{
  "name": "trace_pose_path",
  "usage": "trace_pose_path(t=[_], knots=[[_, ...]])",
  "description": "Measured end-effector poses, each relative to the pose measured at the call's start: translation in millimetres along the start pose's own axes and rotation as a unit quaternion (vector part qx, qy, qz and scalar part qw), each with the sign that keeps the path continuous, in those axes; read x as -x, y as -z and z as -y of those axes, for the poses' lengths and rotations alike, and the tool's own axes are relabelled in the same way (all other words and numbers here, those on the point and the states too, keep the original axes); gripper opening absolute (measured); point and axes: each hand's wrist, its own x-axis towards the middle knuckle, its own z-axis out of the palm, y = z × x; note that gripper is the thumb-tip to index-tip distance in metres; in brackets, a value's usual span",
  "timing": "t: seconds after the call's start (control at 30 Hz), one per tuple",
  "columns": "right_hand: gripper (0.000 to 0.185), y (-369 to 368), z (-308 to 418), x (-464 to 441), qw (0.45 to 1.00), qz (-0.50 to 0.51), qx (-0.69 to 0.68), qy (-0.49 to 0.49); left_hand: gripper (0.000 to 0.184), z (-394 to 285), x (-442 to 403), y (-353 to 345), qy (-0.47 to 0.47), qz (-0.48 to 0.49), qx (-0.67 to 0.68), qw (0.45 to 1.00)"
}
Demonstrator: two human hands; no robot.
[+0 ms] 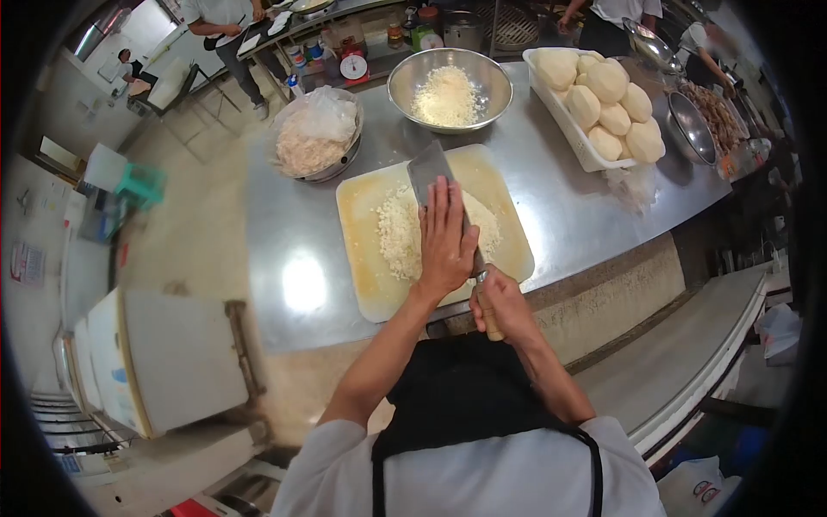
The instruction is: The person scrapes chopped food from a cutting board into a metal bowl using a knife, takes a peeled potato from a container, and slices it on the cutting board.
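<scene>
A cleaver (426, 167) lies over a heap of chopped white food (399, 233) on a yellowed cutting board (366, 293). My right hand (506, 303) is wrapped round its wooden handle, near the board's front edge. Flat on the blade rests my left hand (446, 246), fingers stretched toward the blade's far end. Chopped bits show on both sides of the blade; those beneath the blade and my left hand are hidden. Behind the board stands a steel bowl (405, 99) with more finely chopped pale food (448, 95) in it.
A white basket (564, 129) of peeled, round, pale vegetables (607, 82) is at the right. A bowl of shredded food with a plastic bag (332, 116) stands at the left. All are on a steel table (284, 233). Several people work farther back. A kitchen scale (353, 67) sits beyond.
</scene>
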Motion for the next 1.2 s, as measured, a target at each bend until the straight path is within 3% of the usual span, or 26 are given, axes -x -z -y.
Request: trace_pose_path(t=[0.07, 0.17, 0.23, 0.27, 0.33, 0.4, 0.47, 0.5, 0.6, 0.67, 0.73, 0.77, 0.8, 0.83, 0.93, 0.97, 1.07, 1.17, 1.2], knots=[[0.032, 2.0, 3.8, 2.1, 1.000, 0.030, -0.004, 0.000, 0.070, 20.0, 2.0, 8.8, 0.007, 0.007, -0.025, 1.000], [0.026, 9.8, -4.6, -1.4, 0.992, 0.041, -0.118, -0.036, 0.068, 88.8, 17.3, 20.4, 0.095, -0.014, -0.159, 0.983], [0.031, 5.7, -16.0, -11.6, 0.969, 0.056, -0.233, -0.063, 0.064, 86.8, 19.7, 35.5, 0.160, -0.101, -0.091, 0.978], [0.036, 3.7, -23.9, -19.0, 0.952, 0.061, -0.291, -0.073, 0.063, 78.3, 20.6, 33.3, 0.209, -0.129, 0.068, 0.967], [0.029, 12.5, -42.3, -35.1, 0.927, 0.116, -0.348, -0.084, 0.062, 53.1, 25.0, 37.8, 0.302, -0.169, 0.371, 0.862], [0.027, 21.7, -54.7, -46.7, 0.887, 0.187, -0.406, -0.113, 0.074, 33.0, 39.1, 34.9, 0.301, -0.039, 0.672, 0.675], [0.026, 29.5, -69.1, -47.6, 0.913, 0.192, -0.337, -0.122, 0.081, 43.3, 53.8, 31.2, 0.235, 0.107, 0.850, 0.460], [0.026, 33.6, -72.4, -44.7, 0.925, 0.193, -0.301, -0.127, 0.089, 15.3, 35.1, 40.2, 0.400, -0.040, 0.735, 0.546], [0.026, 49.2, -74.5, -16.3, 0.950, 0.150, -0.235, -0.142, 0.087, 38.5, 15.3, 63.7, 0.289, -0.038, 0.828, 0.479], [0.027, 59.9, -69.6, 7.2, 0.974, 0.088, -0.160, -0.137, 0.080, 61.8, 4.8, 72.2, 0.264, -0.058, 0.779, 0.566], [0.029, 69.9, -52.9, 25.0, 0.993, 0.002, -0.009, -0.122, 0.074, 93.5, 11.4, 79.6, 0.259, -0.028, 0.596, 0.760], [0.031, 78.3, -45.5, 31.3, 0.991, -0.043, 0.075, -0.101, 0.071, 116.1, 23.4, 80.2, 0.256, 0.015, 0.412, 0.875], [0.033, 84.8, -34.5, 34.6, 0.980, -0.085, 0.160, -0.078, 0.069, 132.1, 36.9, 75.1, 0.240, 0.058, 0.208, 0.947], [0.033, 80.3, -5.1, 41.6, 0.961, -0.136, 0.217, -0.104, 0.067, 141.6, 51.2, 64.3, 0.216, 0.049, 0.104, 0.970], [0.034, 85.5, -4.1, 33.5, 0.871, -0.209, 0.444, 0.036, 0.065, 136.7, 89.0, 28.3, 0.124, 0.034, -0.209, 0.969], [0.039, 81.0, -10.6, 28.4, 0.833, -0.198, 0.515, 0.040, 0.069, 125.2, 86.1, 14.3, 0.207, 0.050, -0.135, 0.968], [0.036, 40.9, -52.3, 0.9, 0.777, -0.177, 0.601, 0.059, 0.075, 111.8, 76.3, -6.4, 0.226, -0.008, -0.060, 0.972], [0.038, 17.7, -56.1, -9.7, 0.791, -0.159, 0.590, 0.021, 0.083, 78.2, 88.9, -15.4, 0.076, -0.041, -0.152, 0.985], [0.037, 26.9, -50.2, -7.0, 0.805, -0.155, 0.571, 0.049, 0.086, 68.3, 90.4, -17.7, 0.022, 0.011, -0.164, 0.986]])
